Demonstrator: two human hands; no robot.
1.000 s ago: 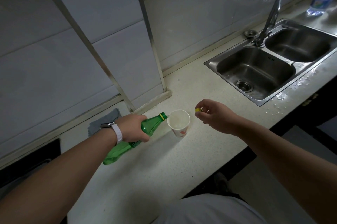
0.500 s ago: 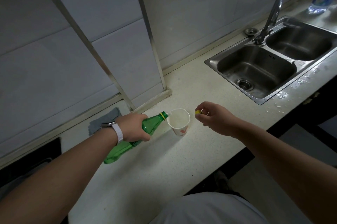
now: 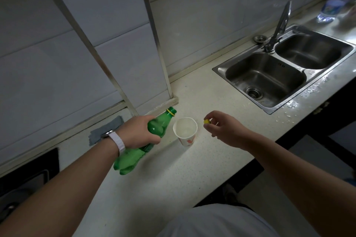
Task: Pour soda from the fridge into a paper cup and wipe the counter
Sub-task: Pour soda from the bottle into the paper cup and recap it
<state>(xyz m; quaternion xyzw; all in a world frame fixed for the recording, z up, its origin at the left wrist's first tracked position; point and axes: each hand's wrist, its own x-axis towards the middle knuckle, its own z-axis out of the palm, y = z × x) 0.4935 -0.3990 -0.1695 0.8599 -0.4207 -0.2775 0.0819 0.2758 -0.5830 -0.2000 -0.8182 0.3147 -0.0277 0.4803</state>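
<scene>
Grey cloth flat on pale counter by the wall, far left. Left hand clenched around green soda bottle mid-body, neck raised, open mouth just left of the cup rim. Thin plastic, likely light, squashy, perhaps slick; best gripped around the body. Paper cup upright, flimsy, easily tipped. Right hand pinching yellow cap between fingertips. Steel sink farther right, droplets along its front edge.

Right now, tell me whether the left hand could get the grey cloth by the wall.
Probably not yet: the left hand is wrapped around the green bottle. The cloth lies close behind that wrist with nothing on it, so reach looks easy once the bottle is put down.
</scene>
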